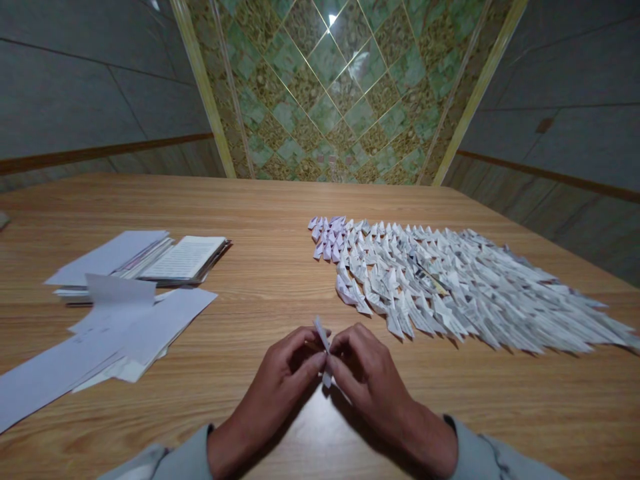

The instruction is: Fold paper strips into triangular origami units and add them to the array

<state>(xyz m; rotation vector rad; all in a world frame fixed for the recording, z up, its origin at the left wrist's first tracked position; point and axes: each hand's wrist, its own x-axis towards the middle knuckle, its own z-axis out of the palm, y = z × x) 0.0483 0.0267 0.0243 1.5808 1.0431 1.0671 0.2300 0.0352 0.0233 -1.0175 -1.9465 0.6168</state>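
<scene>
Between my two hands, just above the table's near middle, is a small folded piece of paper, seen almost edge-on. My left hand pinches it from the left with thumb and fingers. From the right, my right hand pinches the same paper, its thumb close to the left thumb. The fingertips hide the paper's middle. To the right and beyond my hands stand rows of many folded paper boats, mostly printed paper, with a few pale purple ones at the far left end.
On the left lie loose white sheets, some overlapping and one bent upward. Behind them are a stack of papers and an open-looking printed booklet. The wooden table reaches toward a tiled wall.
</scene>
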